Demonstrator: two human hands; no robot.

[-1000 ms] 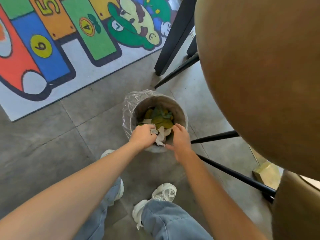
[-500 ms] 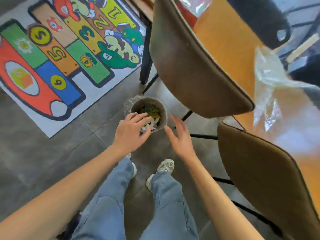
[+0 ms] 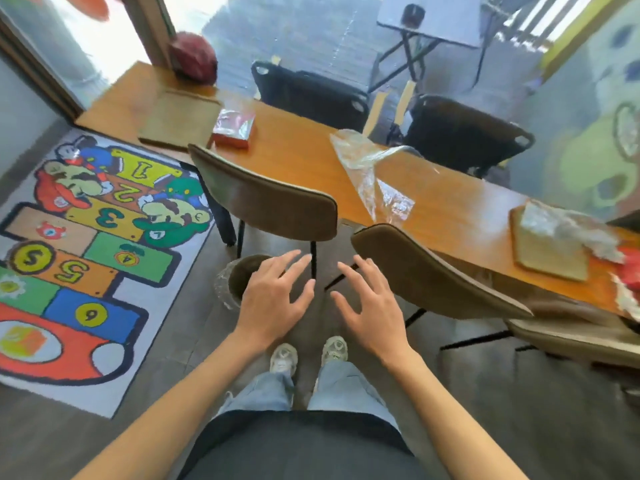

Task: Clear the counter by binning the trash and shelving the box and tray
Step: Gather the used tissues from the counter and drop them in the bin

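Both hands were empty and spread wide, fingers splayed out in mid-air in front of the person. The left hand (image 3: 273, 303) hung right over the near edge of the bin (image 3: 239, 275), a small round one with a clear plastic liner, sitting on the grey floor between the rug and the chairs. The right hand (image 3: 372, 306) was just beside the left, over bare floor, near the back of the closer brown chair (image 3: 429, 271). Neither hand was touching anything.

On the wooden counter (image 3: 298, 147), the red box (image 3: 233, 128) with its shiny plastic wrap sat toward the far left, just beside a flat tan tray (image 3: 180, 121). A crumpled sheet of clear plastic wrap (image 3: 372, 174) was draped over the counter's middle part, hanging toward the near edge. Way off to the right there was a second tan board (image 3: 547, 251) with more crinkled plastic (image 3: 571, 230) on it and something red at the frame edge, too cut off to make out.

A second brown chair (image 3: 266, 199) stood tucked at the counter, two black chairs (image 3: 311, 91) on the far side. The colourful hopscotch rug (image 3: 83, 258) lay on the left. The person's pale sneakers (image 3: 284, 358) and jeans showed below the hands.
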